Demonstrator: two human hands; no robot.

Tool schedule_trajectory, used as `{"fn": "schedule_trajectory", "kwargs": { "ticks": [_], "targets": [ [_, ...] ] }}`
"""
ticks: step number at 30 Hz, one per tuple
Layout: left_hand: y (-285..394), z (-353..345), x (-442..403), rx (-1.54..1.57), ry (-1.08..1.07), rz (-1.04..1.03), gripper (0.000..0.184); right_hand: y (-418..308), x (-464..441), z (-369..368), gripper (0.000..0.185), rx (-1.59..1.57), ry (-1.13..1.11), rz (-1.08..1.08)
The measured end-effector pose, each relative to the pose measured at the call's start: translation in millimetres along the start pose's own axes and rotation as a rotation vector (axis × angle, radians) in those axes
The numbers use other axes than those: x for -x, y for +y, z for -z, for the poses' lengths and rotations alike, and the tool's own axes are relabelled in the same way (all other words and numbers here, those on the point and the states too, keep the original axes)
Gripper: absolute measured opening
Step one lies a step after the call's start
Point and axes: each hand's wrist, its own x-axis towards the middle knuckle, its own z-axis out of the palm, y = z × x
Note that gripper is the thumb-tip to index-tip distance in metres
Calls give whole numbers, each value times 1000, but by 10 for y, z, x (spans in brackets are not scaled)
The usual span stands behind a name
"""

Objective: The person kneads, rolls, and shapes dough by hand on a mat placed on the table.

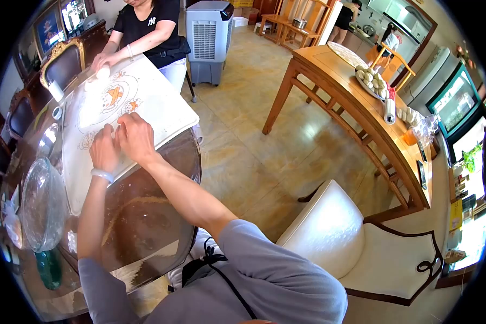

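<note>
Both my hands are over the near part of a white printed mat (170, 116) on a dark round table (151, 216). My left hand (105, 148), with a pale bangle at the wrist, has its fingers curled down. Close against it, my right hand (136, 135) also has bent fingers. What lies beneath or between them, if anything, is hidden. Across the mat, a co-worker's hands (105, 58) rest on a white lump (103, 71), with another pale piece beside it.
A glass bowl (44, 205) and a green object (48, 270) stand at the left. A white chair (321, 232) is at the lower right. The wooden table (329, 59) at the right holds a plate of pale round pieces (371, 81). An air cooler (208, 43) stands ahead.
</note>
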Motion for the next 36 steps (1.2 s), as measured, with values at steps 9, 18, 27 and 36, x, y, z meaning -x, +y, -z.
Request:
{"fn": "schedule_trajectory", "kwargs": {
  "ticks": [9, 18, 27, 36],
  "targets": [
    [108, -128, 155, -98, -134, -138, 31, -30, 22, 4, 12, -20, -16, -26],
    [175, -111, -19, -30, -340, -20, 30, 44, -4, -64, 15, -20, 47, 55],
    [-258, -269, -213, 704, -338, 593, 57, 438, 26, -178, 17, -132, -132, -383],
    [-320, 258, 736, 556, -288, 389, 39, 279, 79, -552, 48, 109, -534, -353]
  ]
}}
